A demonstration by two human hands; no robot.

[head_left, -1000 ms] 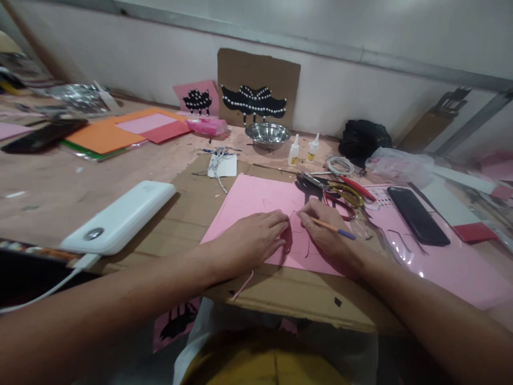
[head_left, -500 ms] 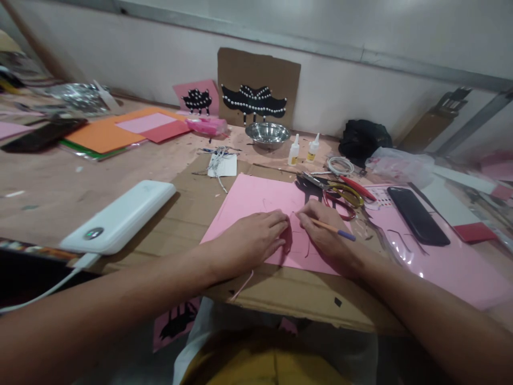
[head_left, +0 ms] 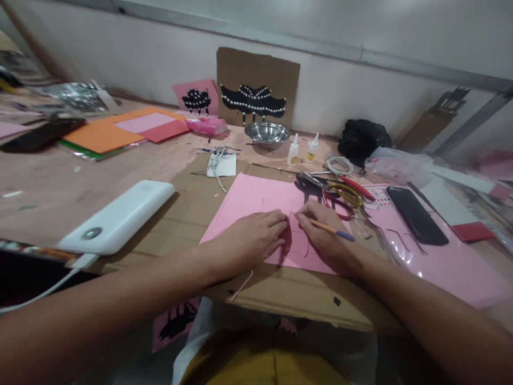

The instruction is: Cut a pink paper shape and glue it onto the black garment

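Observation:
A sheet of pink paper (head_left: 248, 198) with thin drawn lines lies on a piece of brown cardboard (head_left: 296, 294). On the sheet rests my left hand (head_left: 256, 235), its fingers stretched out and slightly curved, holding nothing. My right hand (head_left: 323, 232) pinches an orange pen (head_left: 326, 227) with a blue end; its tip points at the paper close to my left fingertips. Just beyond my right hand, scissors (head_left: 342, 200) with red and yellow handles and a black paper cutout (head_left: 310, 187) overlap the sheet's upper right corner.
A white power bank (head_left: 120, 216) with a cable sits at left. Behind the sheet stand a metal bowl (head_left: 267, 133) and two small glue bottles (head_left: 293, 151). A black phone (head_left: 417, 214) lies at right. Beaded black cutouts on cardboard (head_left: 258, 64) lean against the wall.

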